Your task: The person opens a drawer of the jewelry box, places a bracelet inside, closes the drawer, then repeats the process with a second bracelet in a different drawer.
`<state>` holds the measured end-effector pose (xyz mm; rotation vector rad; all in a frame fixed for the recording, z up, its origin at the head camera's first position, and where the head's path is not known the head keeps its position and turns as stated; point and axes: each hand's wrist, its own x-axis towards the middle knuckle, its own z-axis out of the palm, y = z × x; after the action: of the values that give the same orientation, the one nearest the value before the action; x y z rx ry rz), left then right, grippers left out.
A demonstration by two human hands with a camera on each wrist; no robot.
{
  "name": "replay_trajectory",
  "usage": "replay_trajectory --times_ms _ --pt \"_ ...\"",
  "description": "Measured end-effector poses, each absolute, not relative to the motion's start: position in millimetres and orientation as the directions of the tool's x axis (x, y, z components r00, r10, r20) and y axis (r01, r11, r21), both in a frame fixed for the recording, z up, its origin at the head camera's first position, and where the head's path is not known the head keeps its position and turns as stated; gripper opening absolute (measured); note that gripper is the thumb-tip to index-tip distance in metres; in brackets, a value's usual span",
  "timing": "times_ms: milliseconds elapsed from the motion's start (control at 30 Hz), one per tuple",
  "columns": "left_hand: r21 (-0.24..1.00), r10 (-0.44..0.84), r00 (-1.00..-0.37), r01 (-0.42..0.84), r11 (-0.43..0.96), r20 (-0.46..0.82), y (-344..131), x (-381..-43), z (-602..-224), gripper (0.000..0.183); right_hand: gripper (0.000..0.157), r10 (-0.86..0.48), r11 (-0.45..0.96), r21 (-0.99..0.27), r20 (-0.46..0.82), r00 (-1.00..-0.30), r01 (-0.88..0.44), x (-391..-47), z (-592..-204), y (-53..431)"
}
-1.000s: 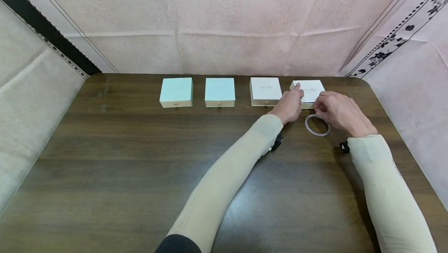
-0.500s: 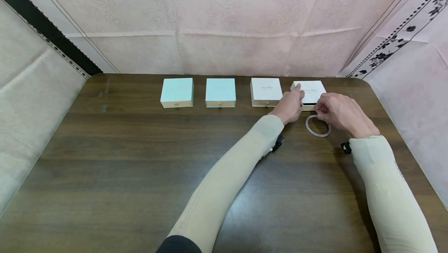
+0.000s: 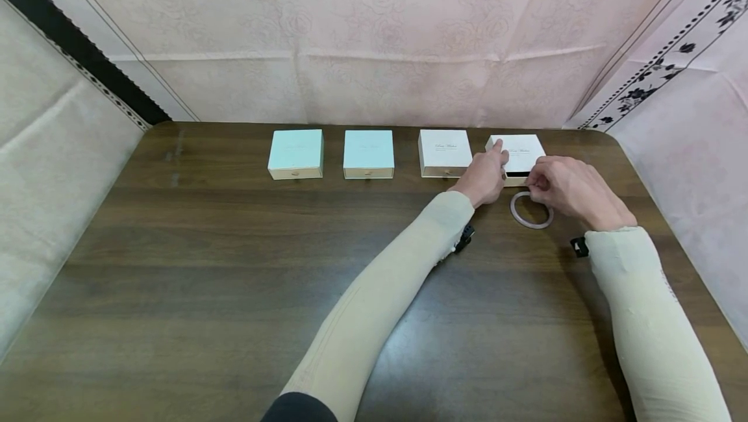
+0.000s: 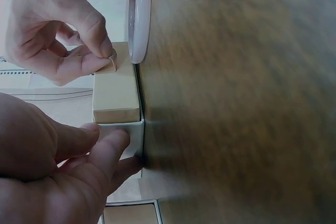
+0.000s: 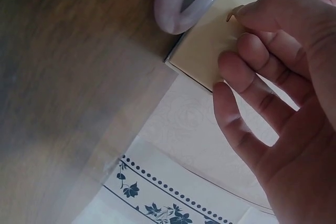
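Observation:
At the right end of a row sits a white drawer box (image 3: 522, 151), its cream drawer (image 4: 116, 97) slightly out at the front. My left hand (image 3: 484, 175) grips the outer sleeve from its left side, the index finger stretched along the top. With thumb and index finger my right hand (image 3: 569, 191) pinches a small tan pull tab (image 4: 112, 62) on the drawer front. The other right fingers lie close to the drawer face in the right wrist view. A pale lilac bangle (image 3: 513, 211) lies on the table just before the drawer; the drawer's inside is hidden.
Another white box (image 3: 444, 149) stands left of the gripped one, then two mint-green boxes (image 3: 368, 149) farther left. All line the back of the brown wooden table (image 3: 234, 279). Pale patterned cloth (image 3: 374, 39) hangs behind and at both sides.
The drawer has slid a little toward me, and a dark gap now shows between sleeve and drawer front. My right hand has drawn back slightly; my left hand stays on the box.

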<state>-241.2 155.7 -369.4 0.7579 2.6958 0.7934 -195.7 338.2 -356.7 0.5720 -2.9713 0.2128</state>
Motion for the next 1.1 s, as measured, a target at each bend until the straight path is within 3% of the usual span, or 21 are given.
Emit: replay_trajectory --times_ms 300,1100 --pt "0.570 0.524 -0.848 0.392 0.722 -0.081 156.3 -240.4 -370.2 0.045 0.014 -0.366 0.917 -0.127 0.116 -0.923 -0.379 -193.9 -355.5 337.9" --pt "0.554 0.520 -0.850 0.396 0.733 -0.080 157.3 -240.9 -368.9 0.048 0.016 -0.356 0.920 -0.153 0.061 -0.933 -0.361 -191.6 -351.0 337.7"
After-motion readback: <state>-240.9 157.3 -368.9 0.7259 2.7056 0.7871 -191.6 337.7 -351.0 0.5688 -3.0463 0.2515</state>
